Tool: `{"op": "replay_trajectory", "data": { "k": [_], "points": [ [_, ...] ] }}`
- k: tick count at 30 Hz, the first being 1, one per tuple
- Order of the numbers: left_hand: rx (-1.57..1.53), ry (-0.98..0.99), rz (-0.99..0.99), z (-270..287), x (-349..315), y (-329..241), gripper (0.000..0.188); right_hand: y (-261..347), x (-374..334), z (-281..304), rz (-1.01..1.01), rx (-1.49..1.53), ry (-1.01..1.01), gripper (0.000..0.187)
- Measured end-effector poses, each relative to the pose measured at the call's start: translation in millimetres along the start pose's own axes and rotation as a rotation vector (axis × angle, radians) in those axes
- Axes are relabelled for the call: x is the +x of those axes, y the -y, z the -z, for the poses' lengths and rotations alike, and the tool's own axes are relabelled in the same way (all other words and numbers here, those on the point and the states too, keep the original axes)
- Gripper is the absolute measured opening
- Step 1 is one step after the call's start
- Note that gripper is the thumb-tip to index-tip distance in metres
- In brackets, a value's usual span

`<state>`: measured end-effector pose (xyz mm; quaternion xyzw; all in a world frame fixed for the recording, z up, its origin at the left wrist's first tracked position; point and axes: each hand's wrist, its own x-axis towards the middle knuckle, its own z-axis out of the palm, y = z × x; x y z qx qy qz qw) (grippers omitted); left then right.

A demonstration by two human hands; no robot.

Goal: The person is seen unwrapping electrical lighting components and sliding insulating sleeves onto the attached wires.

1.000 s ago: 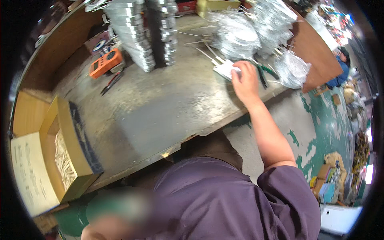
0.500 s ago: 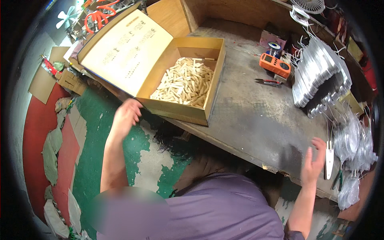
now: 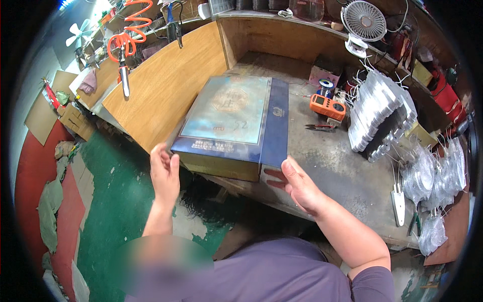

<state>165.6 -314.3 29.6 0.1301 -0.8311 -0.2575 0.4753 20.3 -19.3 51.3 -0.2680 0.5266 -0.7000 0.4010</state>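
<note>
A large blue and gold box (image 3: pixel 224 113) stands near the front edge of the workbench with its lid down, so its inside is hidden. The lid has a shiny blue-grey panel, and its dark blue flap sticks out on the right. Beside the box's front left corner is my left hand (image 3: pixel 165 173), thumb apart from its fingers, holding nothing. My right hand (image 3: pixel 302 189) is at the front right corner with its fingers stretched out; its fingertips are close to the flap's corner, and I cannot tell whether they touch it.
On the bench (image 3: pixel 332 176), right of the box, lie an orange meter (image 3: pixel 327 106), a solder spool (image 3: pixel 326 86) and small snips (image 3: pixel 319 127). Silver bundles with wires (image 3: pixel 377 110) stand farther right. A wooden panel (image 3: pixel 171 83) is behind the box at left, below an orange coiled hose (image 3: pixel 126 45).
The box's lid has swung down from the left and now covers the small pale pieces inside. My right hand has come left to the box's corner; my left hand stays near its corner.
</note>
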Motion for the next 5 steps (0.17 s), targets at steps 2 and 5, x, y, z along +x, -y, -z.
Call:
{"op": "replay_trajectory", "data": {
  "k": [2, 5],
  "points": [
    [-0.22, 0.037, 0.176, -4.4, -23.9, 4.3, 0.048, -18.7, 1.8, 9.7, -0.024, -0.066, -0.047, 0.074],
    [-0.462, 0.145, 0.542, -12.7, -53.7, 0.9, 0.065, -16.5, -1.4, 2.4, -0.066, -0.019, -0.144, 0.083]
  ]
}}
